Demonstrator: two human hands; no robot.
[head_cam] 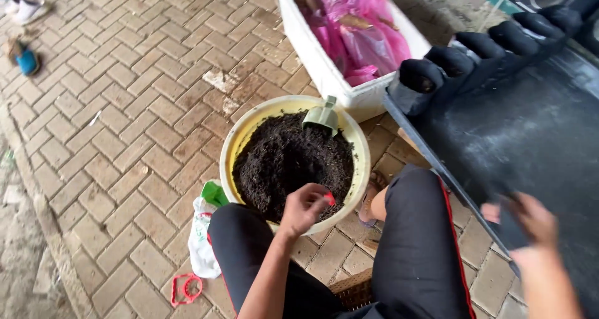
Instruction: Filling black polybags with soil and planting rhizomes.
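Observation:
A pale yellow basin (244, 130) full of dark soil (287, 163) sits on the brick paving in front of my knees. A green scoop (322, 117) is stuck in the soil at the far rim. My left hand (304, 208) hovers over the near part of the soil, fingers curled around a small red object (329, 198). My right hand (529, 222) grips the near edge of a large black tray (530, 138), held tilted at the right. Several small black pots (474, 51) sit along the tray's far edge.
A white foam box (318, 63) with pink plastic bags (362, 26) stands behind the basin. A white bag with a green item (203, 232) lies left of my knee, and a red plastic ring (186, 289) rests on the paving. Shoes (25, 10) lie at far left.

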